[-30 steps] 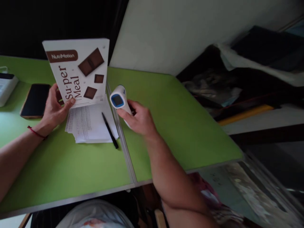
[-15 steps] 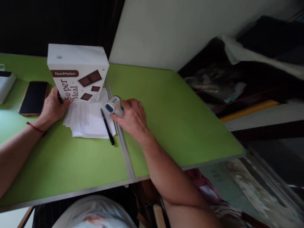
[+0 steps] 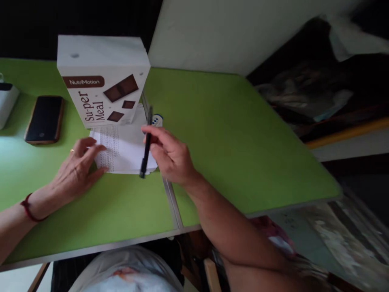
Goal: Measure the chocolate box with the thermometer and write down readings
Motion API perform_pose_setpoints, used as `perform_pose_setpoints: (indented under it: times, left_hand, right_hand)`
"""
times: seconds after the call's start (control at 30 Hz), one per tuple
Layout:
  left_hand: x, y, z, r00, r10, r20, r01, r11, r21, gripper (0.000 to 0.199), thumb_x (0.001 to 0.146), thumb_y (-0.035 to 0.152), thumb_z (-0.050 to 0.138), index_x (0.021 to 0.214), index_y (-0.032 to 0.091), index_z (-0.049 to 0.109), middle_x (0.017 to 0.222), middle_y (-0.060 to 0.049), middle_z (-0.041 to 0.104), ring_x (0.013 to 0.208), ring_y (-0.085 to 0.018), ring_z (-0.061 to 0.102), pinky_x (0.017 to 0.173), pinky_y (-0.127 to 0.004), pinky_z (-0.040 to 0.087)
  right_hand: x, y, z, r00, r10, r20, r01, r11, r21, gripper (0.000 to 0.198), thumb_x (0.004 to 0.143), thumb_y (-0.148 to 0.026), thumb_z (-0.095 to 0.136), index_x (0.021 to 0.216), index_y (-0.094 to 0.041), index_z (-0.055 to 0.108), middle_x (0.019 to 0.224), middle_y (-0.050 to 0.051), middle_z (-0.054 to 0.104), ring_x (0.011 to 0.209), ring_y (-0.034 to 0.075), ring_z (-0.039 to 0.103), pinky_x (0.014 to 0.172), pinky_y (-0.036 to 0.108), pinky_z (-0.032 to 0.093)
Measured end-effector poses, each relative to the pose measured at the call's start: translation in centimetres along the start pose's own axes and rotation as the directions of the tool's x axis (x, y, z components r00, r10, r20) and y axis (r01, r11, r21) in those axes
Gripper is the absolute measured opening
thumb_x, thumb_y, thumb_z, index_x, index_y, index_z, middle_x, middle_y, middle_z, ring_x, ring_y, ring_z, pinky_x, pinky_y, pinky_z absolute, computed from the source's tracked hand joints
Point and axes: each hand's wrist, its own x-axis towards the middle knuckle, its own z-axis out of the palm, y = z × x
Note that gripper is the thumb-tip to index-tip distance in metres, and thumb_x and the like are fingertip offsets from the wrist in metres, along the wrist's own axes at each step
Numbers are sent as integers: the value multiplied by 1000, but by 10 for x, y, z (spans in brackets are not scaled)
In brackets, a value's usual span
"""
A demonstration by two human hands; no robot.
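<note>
Between the fingertips of my right hand (image 3: 172,156) is a black pen (image 3: 146,148), held nearly upright over the right side of some paper sheets (image 3: 130,148). My left hand (image 3: 80,164) rests at the left edge of these sheets, fingers apart, holding nothing. Small printed text covers the sheets' left part; the right part looks blank. A white NutriMotion Su-per Meal box (image 3: 103,87) stands upright on their far end. Behind my right hand, a white and blue infrared thermometer (image 3: 157,120) lies mostly hidden.
On the left of the green table (image 3: 219,142) lies a dark phone (image 3: 45,119), with a white device (image 3: 6,103) beyond it at the frame edge. A metal seam (image 3: 173,202) divides the tabletop. Cluttered shelving (image 3: 304,93) stands beyond the right side.
My right hand has let go of the thermometer and picked up the pen from the sheets. My left hand has left the box and moved nearer, onto the sheets' edge.
</note>
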Motion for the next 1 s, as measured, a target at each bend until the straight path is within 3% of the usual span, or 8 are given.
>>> perform_pose_setpoints:
  times: [0.07,0.13,0.2,0.3,0.37,0.57,0.83,1.0]
  left_hand:
    - [-1,1,-3,991,127,51,-129,990,48,25,99,30,44,117,17,57,118,-14,54,99,-27,58,86,-45,54]
    - [-2,3,-5,981,189,46,-193,977,90,25,101,26,41,112,16,61,115,-13,57,94,-25,59,84,-41,55]
    - [-4,7,-5,977,211,43,-214,972,93,25,100,22,41,113,14,61,115,-14,58,94,-25,59,81,-38,55]
    - [-4,13,-5,969,238,63,-241,969,46,25,99,16,40,114,12,60,116,-15,57,96,-24,59,83,-37,55]
    - [-4,14,-3,966,249,74,-251,968,22,26,99,14,40,114,10,60,117,-16,57,100,-26,58,85,-39,54]
    - [-5,14,3,941,320,111,-323,946,11,29,99,15,39,118,10,60,122,-17,58,119,-33,51,95,-46,51]
    - [-3,18,1,942,291,166,-301,953,40,31,100,19,39,121,10,59,118,-17,58,119,-35,50,95,-50,53]
    - [-2,17,1,943,302,142,-310,950,38,31,100,19,38,119,10,61,119,-17,59,117,-34,51,96,-49,53]
  right_hand:
    - [-4,-5,4,996,35,-88,-24,993,115,34,89,-36,54,121,-25,53,103,6,59,89,18,58,82,35,53]
    - [-9,-10,10,977,110,-181,-76,979,188,34,84,-45,63,111,-26,54,92,3,57,80,16,56,77,34,53]
    - [-13,-14,16,958,192,-215,-132,955,267,31,86,-54,57,97,-26,55,77,0,52,70,14,53,71,32,52]
    - [-14,-17,23,956,272,-109,-212,900,381,37,92,-56,40,97,-24,59,75,1,56,71,15,57,70,33,52]
    - [-13,-17,28,952,304,-32,-265,872,412,34,90,-50,45,102,-22,61,80,2,61,75,15,60,71,32,53]
    - [-9,-11,41,934,356,-23,-338,903,265,9,72,-28,60,77,-21,57,59,-5,56,50,8,49,49,23,41]
    - [-15,-4,44,972,236,-18,-232,964,130,12,78,-30,58,70,-22,56,57,-6,57,52,9,49,52,23,41]
    - [-14,-6,44,971,239,5,-238,965,111,13,81,-32,57,71,-22,56,60,-5,58,56,10,50,55,24,43]
